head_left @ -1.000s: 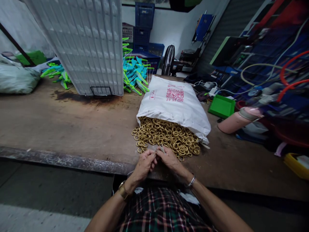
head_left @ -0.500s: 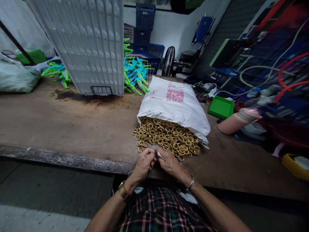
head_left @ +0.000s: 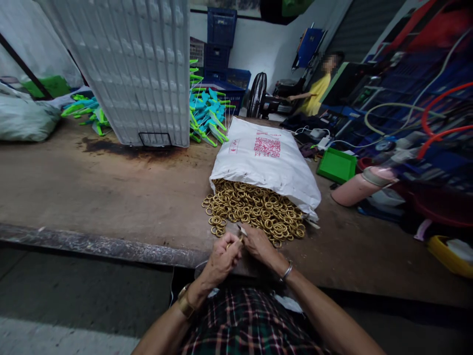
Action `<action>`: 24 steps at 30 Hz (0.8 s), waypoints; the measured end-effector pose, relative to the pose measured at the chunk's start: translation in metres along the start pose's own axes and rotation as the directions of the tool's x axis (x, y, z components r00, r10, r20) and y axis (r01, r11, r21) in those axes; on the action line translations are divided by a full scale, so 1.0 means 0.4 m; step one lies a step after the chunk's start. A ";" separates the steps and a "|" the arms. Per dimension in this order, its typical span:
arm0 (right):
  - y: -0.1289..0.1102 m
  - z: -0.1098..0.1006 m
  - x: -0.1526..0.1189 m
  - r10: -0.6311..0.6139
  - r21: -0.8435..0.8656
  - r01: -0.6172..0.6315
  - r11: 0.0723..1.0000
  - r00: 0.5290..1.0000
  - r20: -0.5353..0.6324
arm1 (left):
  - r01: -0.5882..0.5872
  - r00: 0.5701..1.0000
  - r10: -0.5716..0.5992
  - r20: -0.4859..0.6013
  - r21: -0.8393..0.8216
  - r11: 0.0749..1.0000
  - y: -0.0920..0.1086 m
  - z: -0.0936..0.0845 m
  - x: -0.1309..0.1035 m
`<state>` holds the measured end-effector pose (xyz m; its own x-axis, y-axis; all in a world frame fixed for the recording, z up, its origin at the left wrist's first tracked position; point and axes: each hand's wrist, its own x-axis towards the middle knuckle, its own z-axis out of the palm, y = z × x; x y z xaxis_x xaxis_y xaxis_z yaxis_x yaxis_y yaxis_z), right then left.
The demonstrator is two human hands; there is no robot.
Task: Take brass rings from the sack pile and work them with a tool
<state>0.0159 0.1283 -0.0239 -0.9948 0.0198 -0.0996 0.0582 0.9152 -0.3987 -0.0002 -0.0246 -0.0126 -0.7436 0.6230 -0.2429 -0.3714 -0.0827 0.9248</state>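
Note:
My left hand [head_left: 222, 257] is closed, with a bit of a brass-coloured ring [head_left: 228, 245] showing between its fingers. Close beside it, my right hand [head_left: 260, 245] grips a small pointed blade-like tool [head_left: 242, 230] with a dark tip; most of it is hidden in the fingers. Both hands meet near the table's front edge. Just beyond them lies a heap of brass-coloured rings [head_left: 254, 207], spilling from the mouth of a white sack [head_left: 240, 153] with red print.
A tall ribbed translucent panel [head_left: 148, 74] stands on the table [head_left: 92, 197] at left, with green and blue plastic pieces [head_left: 209, 116] behind it. To the right are a green tray [head_left: 337, 165] and a pink bottle [head_left: 364, 186]. A person in yellow [head_left: 318, 93] is beyond.
My left hand has drawn slightly down and turned, and my right hand has lifted a little off it with the tool. A person in yellow has come into view at the back.

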 end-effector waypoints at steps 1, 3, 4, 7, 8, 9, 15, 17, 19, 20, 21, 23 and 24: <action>0.001 -0.002 0.006 0.029 -0.019 -0.029 0.999 1.000 -0.007 | 0.010 0.999 -0.009 0.037 -0.048 0.999 0.005 0.004 -0.005; -0.002 -0.001 0.021 0.072 -0.046 -0.074 0.996 0.997 -0.037 | 0.035 0.997 -0.021 0.077 -0.184 0.982 0.010 0.008 -0.008; -0.005 0.002 0.029 0.090 -0.053 -0.093 0.994 0.994 -0.062 | 0.049 0.996 -0.030 0.078 -0.257 0.965 0.010 0.007 -0.006; -0.020 0.016 0.056 0.127 -0.061 -0.136 0.989 0.982 -0.143 | 0.081 0.996 -0.067 0.050 -0.397 0.914 0.002 -0.003 0.006; -0.025 0.020 0.064 0.142 -0.068 -0.155 0.986 0.976 -0.162 | 0.085 0.996 -0.076 0.039 -0.413 0.907 -0.001 -0.007 0.009; -0.030 0.023 0.071 0.157 -0.078 -0.173 0.982 0.972 -0.172 | 0.085 0.996 -0.080 0.029 -0.421 0.903 -0.004 -0.011 0.010; -0.039 0.027 0.090 0.213 -0.111 -0.234 0.966 0.961 -0.174 | 0.129 0.991 -0.124 0.044 -0.496 0.859 -0.015 -0.026 0.009; -0.037 0.029 0.090 0.215 -0.098 -0.236 0.967 0.958 -0.189 | 0.178 0.984 -0.159 0.081 -0.537 0.825 -0.016 -0.031 0.010; -0.035 0.031 0.091 0.219 -0.094 -0.241 0.966 0.956 -0.194 | 0.201 0.979 -0.176 0.100 -0.565 0.800 -0.017 -0.035 0.012; -0.035 0.030 0.091 0.225 -0.099 -0.246 0.964 0.955 -0.192 | 0.201 0.979 -0.177 0.099 -0.574 0.794 -0.017 -0.036 0.014; -0.035 0.030 0.092 0.233 -0.107 -0.255 0.961 0.955 -0.184 | 0.199 0.979 -0.179 0.093 -0.583 0.788 -0.017 -0.037 0.015; -0.037 0.026 0.094 0.245 -0.128 -0.266 0.955 0.957 -0.158 | 0.195 0.979 -0.192 0.070 -0.601 0.775 -0.018 -0.037 0.017; -0.039 0.024 0.095 0.248 -0.137 -0.268 0.954 0.958 -0.145 | 0.193 0.978 -0.199 0.059 -0.613 0.766 -0.019 -0.037 0.018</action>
<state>-0.0219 0.1111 -0.0305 -0.9505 0.3046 -0.0624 0.3106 0.9225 -0.2290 -0.0110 -0.0310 -0.0256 -0.6206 0.6718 -0.4043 -0.7688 -0.4199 0.4824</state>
